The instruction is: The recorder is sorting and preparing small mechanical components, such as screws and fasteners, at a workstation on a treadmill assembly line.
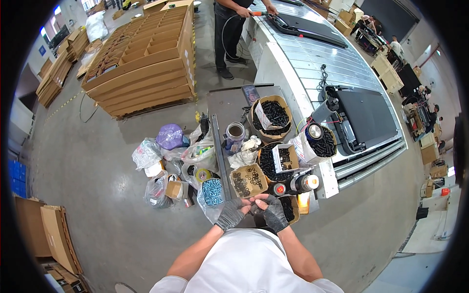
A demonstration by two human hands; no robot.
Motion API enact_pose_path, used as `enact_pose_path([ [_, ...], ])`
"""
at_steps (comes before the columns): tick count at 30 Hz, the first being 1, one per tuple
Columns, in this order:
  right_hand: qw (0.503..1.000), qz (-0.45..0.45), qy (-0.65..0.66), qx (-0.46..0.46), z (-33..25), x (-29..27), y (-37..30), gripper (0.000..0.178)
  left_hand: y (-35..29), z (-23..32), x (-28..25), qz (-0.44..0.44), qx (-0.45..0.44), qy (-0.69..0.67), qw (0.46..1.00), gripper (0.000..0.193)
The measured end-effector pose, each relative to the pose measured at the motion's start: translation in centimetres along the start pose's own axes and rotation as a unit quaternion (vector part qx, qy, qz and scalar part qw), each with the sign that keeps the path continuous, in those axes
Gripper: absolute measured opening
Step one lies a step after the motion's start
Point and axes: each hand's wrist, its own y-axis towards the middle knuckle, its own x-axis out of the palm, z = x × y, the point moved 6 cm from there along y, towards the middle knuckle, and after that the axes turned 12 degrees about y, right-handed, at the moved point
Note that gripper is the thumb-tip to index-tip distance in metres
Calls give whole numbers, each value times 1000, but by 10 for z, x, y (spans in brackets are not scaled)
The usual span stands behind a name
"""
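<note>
In grey fingerless gloves, my left hand [232,214] and my right hand [273,215] meet close to my body, fingertips pinched together. Whatever small piece they hold is too small to make out. Just beyond my fingers lies a cardboard box of dark ring-shaped washers [248,180]. Beside and partly behind my right hand is a box of black screws [287,209]. A bag of blue-silver bolts [212,191] sits left of my left hand. Farther off stand a carton of black bolts [272,113] and a small white box [285,158] resting on more black parts.
Bottles [309,182], a purple-labelled jar [235,133] and a phone [250,93] crowd the small bench. Plastic bags [171,137] lie left. A roller conveyor [312,63] carrying black treadmill-like decks runs along the right. A co-worker [229,34] stands beyond; stacked cartons [141,73] stand far left.
</note>
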Motion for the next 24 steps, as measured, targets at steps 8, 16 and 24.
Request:
enact_pose_path([
  [8, 998, 41, 38, 37, 16, -10, 4, 18, 3, -2, -1, -5, 25, -23, 999, 19],
  [16, 964, 117, -209, -119, 2, -1, 2, 18, 9, -25, 6, -21, -31, -81, 996, 19],
  [24, 919, 64, -357, -157, 30, -33, 83, 21, 0, -59, -13, 34, -76, -209, 974, 23],
])
